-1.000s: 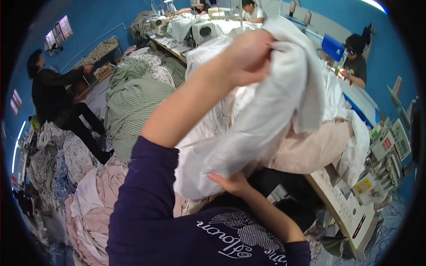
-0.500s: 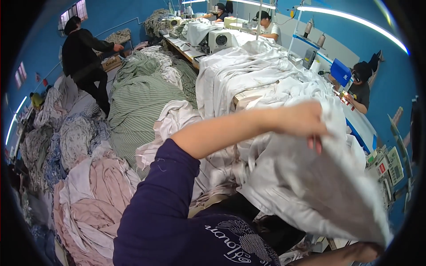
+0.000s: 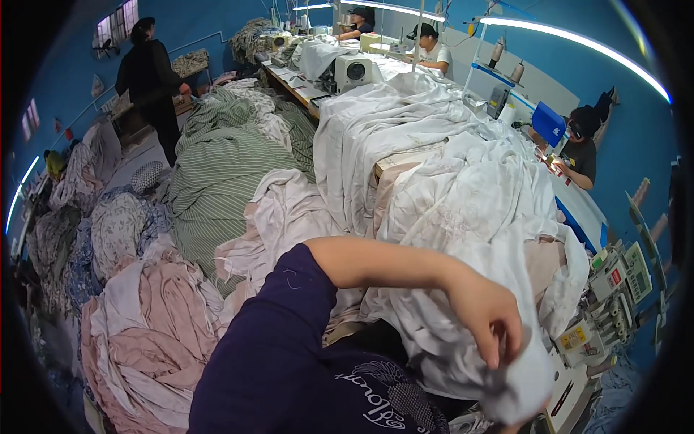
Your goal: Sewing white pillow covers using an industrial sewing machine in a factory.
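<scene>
My left hand [image 3: 489, 318] is bent downward over a large white cloth [image 3: 463, 217], fingers curled in a pinch. Its fingertips meet a bunched, motion-smeared fold of that cloth just below. Only a smeared sliver of my right hand [image 3: 536, 418] shows at the lower edge, beside the same bunched fold; its fingers are hidden. The rest of the white cloth lies in loose folds over the worktable and hangs down towards me.
A sewing machine [image 3: 614, 289] stands close at right. Pink-and-white fabric [image 3: 155, 318] and green striped fabric [image 3: 231, 173] are heaped at left. A person in black [image 3: 148, 83] stands far left; a seated person [image 3: 580, 155] works at right, two others farther back.
My left arm has swung down and nearer, bringing the raised cloth down into a bunch by my right hand. The person in black has turned and straightened.
</scene>
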`<state>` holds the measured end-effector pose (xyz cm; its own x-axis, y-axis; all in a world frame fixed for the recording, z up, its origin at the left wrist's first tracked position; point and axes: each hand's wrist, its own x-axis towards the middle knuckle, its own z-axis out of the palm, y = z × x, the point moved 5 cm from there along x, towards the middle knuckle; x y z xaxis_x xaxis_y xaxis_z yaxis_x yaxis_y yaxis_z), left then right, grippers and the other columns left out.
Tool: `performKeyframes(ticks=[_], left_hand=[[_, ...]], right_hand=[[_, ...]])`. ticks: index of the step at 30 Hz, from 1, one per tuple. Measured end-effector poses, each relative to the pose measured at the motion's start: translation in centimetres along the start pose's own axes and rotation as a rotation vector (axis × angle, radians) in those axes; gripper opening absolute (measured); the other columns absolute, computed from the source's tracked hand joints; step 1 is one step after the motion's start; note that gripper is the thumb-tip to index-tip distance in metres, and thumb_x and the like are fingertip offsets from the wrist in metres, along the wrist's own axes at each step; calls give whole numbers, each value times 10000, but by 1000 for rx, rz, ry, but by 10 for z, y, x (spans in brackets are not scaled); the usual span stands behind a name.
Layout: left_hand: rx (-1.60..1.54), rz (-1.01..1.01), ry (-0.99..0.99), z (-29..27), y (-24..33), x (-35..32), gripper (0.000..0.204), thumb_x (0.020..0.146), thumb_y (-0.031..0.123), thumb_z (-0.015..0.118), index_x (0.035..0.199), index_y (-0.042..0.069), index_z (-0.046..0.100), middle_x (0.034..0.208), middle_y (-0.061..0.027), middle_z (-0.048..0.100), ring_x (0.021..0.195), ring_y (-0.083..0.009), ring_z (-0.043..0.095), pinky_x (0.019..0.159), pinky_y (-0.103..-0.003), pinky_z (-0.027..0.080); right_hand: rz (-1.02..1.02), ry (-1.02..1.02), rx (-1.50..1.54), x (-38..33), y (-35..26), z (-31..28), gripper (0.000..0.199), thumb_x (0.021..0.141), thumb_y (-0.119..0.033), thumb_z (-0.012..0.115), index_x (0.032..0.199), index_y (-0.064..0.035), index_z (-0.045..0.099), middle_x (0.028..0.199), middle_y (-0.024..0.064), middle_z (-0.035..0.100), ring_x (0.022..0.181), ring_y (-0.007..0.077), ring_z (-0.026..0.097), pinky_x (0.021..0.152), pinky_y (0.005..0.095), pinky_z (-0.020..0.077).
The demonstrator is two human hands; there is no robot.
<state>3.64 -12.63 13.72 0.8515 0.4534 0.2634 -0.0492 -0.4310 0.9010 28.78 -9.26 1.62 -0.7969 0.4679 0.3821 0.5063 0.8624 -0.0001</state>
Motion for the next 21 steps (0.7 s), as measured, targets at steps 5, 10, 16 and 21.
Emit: performKeyframes(ticks=[5, 10, 16, 21], left_hand=[[520, -163, 467, -82, -51, -32, 305, 810, 258, 657, 1037, 58, 621, 952, -85, 641, 830, -179, 618, 729, -297, 484], [1097, -199, 895, -158, -119, -82, 561, 781, 363, 650, 1201, 19, 508, 1240, -212, 478, 1150, -352, 445, 971, -409, 355], [1216, -733, 1132, -190, -147, -125, 785, 728, 461, 664, 1314, 23, 379, 1341, -259, 355, 1251, -384, 327, 1032, -454, 268], [1148, -951, 1173, -208, -158, -142, 766, 730, 325, 667, 1344, 36, 310, 1262, -207, 415, 1110, -362, 472, 907, -429, 417]], right_hand=[[645, 733, -174, 12, -42, -96, 247, 755, -193, 622, 947, -38, 606, 878, 132, 618, 752, 264, 594, 631, 342, 502], [686, 643, -87, -4, -32, -78, 266, 768, -195, 608, 977, -31, 596, 924, 143, 605, 808, 278, 574, 678, 352, 483], [753, 528, 19, -20, -20, -49, 290, 783, -197, 591, 1014, -23, 585, 979, 156, 589, 875, 294, 550, 735, 363, 460], [798, 428, 118, -30, -13, -14, 309, 796, -199, 577, 1045, -17, 575, 1025, 166, 576, 931, 308, 530, 782, 372, 441]])
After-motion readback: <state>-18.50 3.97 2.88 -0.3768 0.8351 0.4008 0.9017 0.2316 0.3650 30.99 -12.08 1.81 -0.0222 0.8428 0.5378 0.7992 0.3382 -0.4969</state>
